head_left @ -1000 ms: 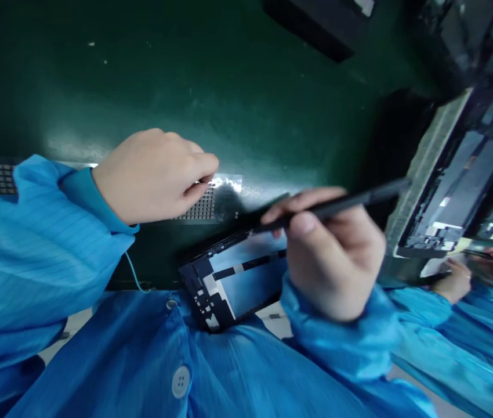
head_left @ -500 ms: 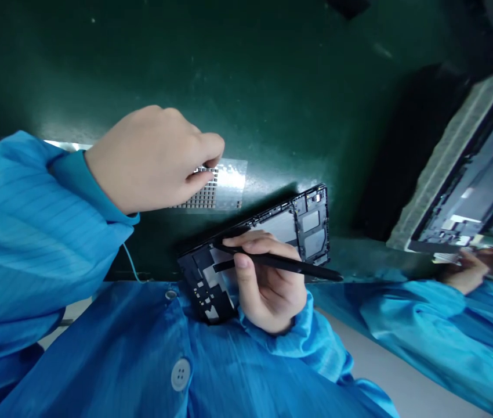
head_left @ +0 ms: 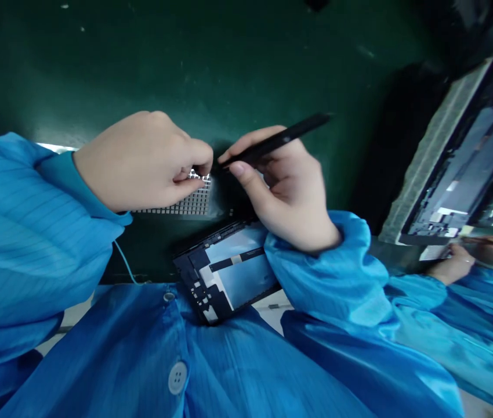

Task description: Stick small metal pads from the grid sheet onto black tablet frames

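Center-left, my left hand pinches a perforated sheet between fingertips; my right fingers firmly grip a slim black tool.

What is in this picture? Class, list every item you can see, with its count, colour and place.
bench mat: 1, dark green, across the back of the view
dotted sheet: 1, black dots on clear film, on the mat under the left hand
phone frame: 1, black with blue film, at the mat's near edge
thin tool: 1, black, in the right hand
second frame: 1, black and grey, far right
co-worker's hands: 2, far right, below the second frame
wrist cord: 1, blue, below the left cuff
coat button: 1, white, on the coat
blue coat: 1, blue, worn by the person
left hand: 1, pinching the dotted sheet
right hand: 1, gripping the thin tool
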Motion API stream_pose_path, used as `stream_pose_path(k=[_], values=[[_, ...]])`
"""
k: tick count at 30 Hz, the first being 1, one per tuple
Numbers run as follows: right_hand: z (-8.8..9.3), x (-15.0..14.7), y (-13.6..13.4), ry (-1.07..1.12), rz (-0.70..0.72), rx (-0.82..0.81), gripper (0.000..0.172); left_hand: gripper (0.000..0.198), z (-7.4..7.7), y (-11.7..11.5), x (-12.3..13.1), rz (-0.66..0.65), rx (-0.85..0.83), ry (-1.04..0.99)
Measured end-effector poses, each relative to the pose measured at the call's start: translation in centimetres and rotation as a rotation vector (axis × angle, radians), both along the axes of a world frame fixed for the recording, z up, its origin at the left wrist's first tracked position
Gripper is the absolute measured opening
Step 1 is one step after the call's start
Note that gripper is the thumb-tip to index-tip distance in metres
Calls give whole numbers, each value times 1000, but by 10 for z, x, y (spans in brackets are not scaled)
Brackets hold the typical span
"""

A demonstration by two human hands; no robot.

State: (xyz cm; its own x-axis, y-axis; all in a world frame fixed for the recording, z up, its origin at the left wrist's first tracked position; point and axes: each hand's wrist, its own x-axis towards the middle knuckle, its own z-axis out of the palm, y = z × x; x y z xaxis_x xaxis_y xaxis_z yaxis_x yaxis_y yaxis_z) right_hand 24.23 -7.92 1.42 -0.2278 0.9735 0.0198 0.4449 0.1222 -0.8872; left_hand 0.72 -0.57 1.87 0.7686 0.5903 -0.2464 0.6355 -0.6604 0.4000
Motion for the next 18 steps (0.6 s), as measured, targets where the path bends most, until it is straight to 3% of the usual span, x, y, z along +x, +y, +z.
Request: stream_pose_path(k=[5,12,14,18], values=[[-12,-1,7,30,31,-54,25,25,-6,1,-1,11,-5,-55],[-2,1,7,10,49,-34,27,25,-4,1,-2,23,-13,-19],[5,-1,-11,94,-57,-54,25,27,-2,1,-2,25,-12,-5],[7,-14,-75,224,-380,27,10,30,2,-1,-1,28,-36,-16]])
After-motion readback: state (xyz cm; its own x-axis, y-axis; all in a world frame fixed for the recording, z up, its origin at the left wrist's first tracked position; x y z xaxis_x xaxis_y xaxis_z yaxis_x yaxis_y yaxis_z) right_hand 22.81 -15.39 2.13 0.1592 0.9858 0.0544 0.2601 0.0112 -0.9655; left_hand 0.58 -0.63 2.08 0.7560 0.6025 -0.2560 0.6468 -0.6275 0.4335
